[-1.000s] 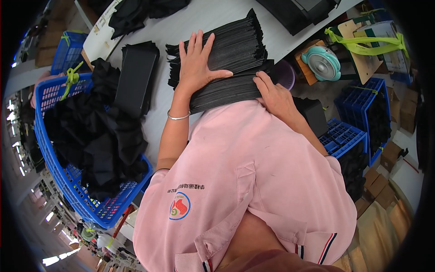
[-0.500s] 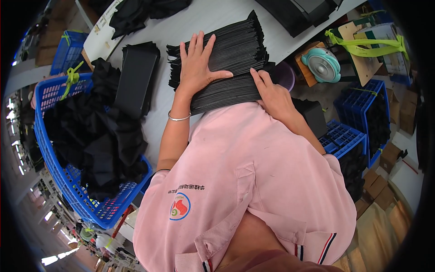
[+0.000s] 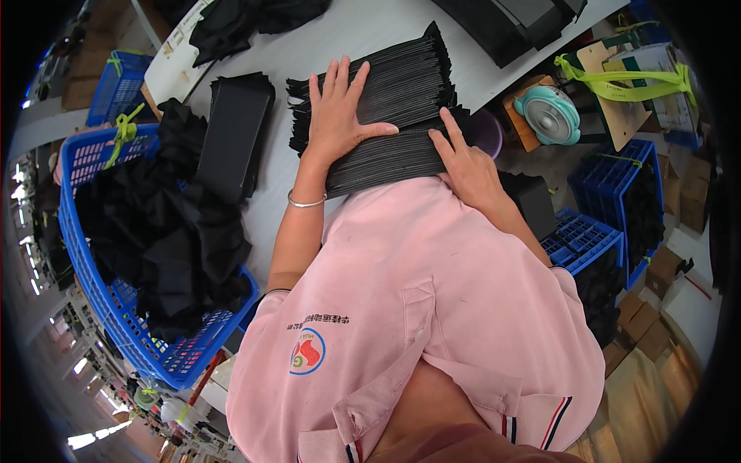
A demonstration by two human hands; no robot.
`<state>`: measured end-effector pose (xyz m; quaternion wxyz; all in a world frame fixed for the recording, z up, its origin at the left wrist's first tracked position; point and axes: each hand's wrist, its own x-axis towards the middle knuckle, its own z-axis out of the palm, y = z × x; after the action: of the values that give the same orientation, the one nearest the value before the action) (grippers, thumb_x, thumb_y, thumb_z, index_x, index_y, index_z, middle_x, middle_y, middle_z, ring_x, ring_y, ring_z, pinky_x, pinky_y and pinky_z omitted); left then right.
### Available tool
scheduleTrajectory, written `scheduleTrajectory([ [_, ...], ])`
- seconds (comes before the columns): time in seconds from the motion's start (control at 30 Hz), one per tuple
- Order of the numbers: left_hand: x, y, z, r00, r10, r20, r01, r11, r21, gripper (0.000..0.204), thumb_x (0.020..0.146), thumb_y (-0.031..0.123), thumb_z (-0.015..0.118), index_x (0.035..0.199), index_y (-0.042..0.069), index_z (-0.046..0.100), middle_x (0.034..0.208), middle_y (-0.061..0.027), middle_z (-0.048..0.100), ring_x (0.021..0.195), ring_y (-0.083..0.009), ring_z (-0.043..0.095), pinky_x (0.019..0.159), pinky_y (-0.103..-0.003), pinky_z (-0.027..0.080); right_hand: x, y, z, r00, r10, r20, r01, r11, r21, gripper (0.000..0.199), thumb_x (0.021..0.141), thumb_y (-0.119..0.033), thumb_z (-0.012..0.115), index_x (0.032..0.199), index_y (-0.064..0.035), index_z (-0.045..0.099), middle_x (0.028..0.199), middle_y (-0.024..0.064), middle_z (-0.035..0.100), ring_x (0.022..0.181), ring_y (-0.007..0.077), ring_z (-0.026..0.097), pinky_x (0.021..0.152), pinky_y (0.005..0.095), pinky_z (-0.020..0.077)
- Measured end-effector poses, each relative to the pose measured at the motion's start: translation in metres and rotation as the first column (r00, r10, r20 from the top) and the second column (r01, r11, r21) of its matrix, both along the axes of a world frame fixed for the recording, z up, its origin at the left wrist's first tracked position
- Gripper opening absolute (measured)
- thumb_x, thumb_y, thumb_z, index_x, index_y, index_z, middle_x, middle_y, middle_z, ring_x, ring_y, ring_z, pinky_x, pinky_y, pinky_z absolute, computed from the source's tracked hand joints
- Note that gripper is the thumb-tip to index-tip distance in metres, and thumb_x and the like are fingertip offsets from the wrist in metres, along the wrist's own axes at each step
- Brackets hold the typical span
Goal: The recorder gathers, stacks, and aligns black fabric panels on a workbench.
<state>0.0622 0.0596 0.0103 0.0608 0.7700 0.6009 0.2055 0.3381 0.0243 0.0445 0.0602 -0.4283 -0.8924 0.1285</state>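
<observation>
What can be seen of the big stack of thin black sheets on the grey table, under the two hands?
The big stack of thin black sheets holds many flat, matt pieces, perhaps fabric or foam, with their layered edges fanned slightly at the ends. It lies flat on the grey table, at the edge nearest the person. The left hand presses flat on its top, fingers spread. The right hand rests on its near right end. The person's pink shirt hides its near edge.

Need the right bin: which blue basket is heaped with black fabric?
The large blue basket at the person's left, heaped with black fabric; the smaller blue basket behind holds none.
</observation>
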Motion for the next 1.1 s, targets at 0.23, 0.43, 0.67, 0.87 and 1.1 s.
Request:
scheduleTrajectory([
  [0.23, 0.001, 0.001, 0.001, 1.0, 0.002, -0.002, -0.002, 1.0, 0.001, 0.124, 0.063, 0.083, 0.072, 0.158, 0.01, 0.042, 0.161, -0.0265, 0.036, 0.154, -0.0418, 0.026, 0.124, -0.062, 0.012, 0.001, -0.002, -0.009, 0.999, 0.008, 0.047, -0.012, 0.996, 0.09, 0.063, 0.076, -0.004, 0.07, 0.138, -0.0039, 0.056, 0.158, 0.028, 0.04, 0.066, 0.0223, 0.069, 0.065, 0.0331, 0.0582],
  [0.43, 0.0, 0.0, 0.001, 1.0, 0.011, 0.013, -0.011, 1.0, -0.008, 0.12, 0.066, 0.082, 0.072, 0.159, 0.013, 0.04, 0.164, -0.0243, 0.033, 0.154, -0.041, 0.026, 0.124, -0.061, 0.012, 0.001, -0.004, -0.009, 0.996, -0.003, 0.084, -0.005, 0.996, 0.093, 0.065, 0.08, -0.007, 0.068, 0.143, -0.0053, 0.053, 0.156, 0.0266, 0.044, 0.066, 0.0221, 0.07, 0.066, 0.0329, 0.058],
  [0.67, 0.0, 0.0, -0.002, 0.999, 0.038, -0.002, -0.038, 0.999, 0.001, 0.108, 0.076, 0.077, 0.069, 0.158, 0.013, 0.042, 0.164, -0.0224, 0.033, 0.154, -0.0393, 0.027, 0.125, -0.059, 0.013, -0.003, 0.005, 0.025, 0.993, -0.057, -0.105, 0.043, 0.991, -0.13, 0.075, 0.092, -0.043, 0.072, 0.151, -0.0056, 0.044, 0.137, 0.0173, 0.053, 0.077, 0.031, 0.071, 0.069, 0.0382, 0.0586],
  [0.87, 0.003, 0.001, -0.001, 0.999, 0.048, -0.002, -0.048, 0.999, -0.004, 0.106, 0.077, 0.076, 0.069, 0.159, 0.014, 0.041, 0.165, -0.0214, 0.033, 0.154, -0.0385, 0.027, 0.125, -0.059, 0.013, -0.015, 0.008, 0.004, 0.998, -0.067, -0.005, 0.067, 0.998, 0.015, 0.082, 0.091, -0.051, 0.07, 0.151, -0.0025, 0.044, 0.121, 0.015, 0.053, 0.071, 0.0253, 0.068, 0.065, 0.0359, 0.0569],
  [1.1, 0.002, 0.001, -0.002, 0.999, 0.054, -0.002, -0.054, 0.999, 0.002, 0.104, 0.079, 0.074, 0.069, 0.159, 0.015, 0.041, 0.166, -0.0204, 0.032, 0.155, -0.0386, 0.027, 0.125, -0.059, 0.013, -0.015, 0.008, 0.004, 0.999, -0.052, 0.003, 0.052, 0.998, 0.037, 0.078, 0.09, -0.045, 0.073, 0.148, -0.0011, 0.047, 0.122, 0.0144, 0.053, 0.068, 0.0219, 0.066, 0.064, 0.0335, 0.0555],
])
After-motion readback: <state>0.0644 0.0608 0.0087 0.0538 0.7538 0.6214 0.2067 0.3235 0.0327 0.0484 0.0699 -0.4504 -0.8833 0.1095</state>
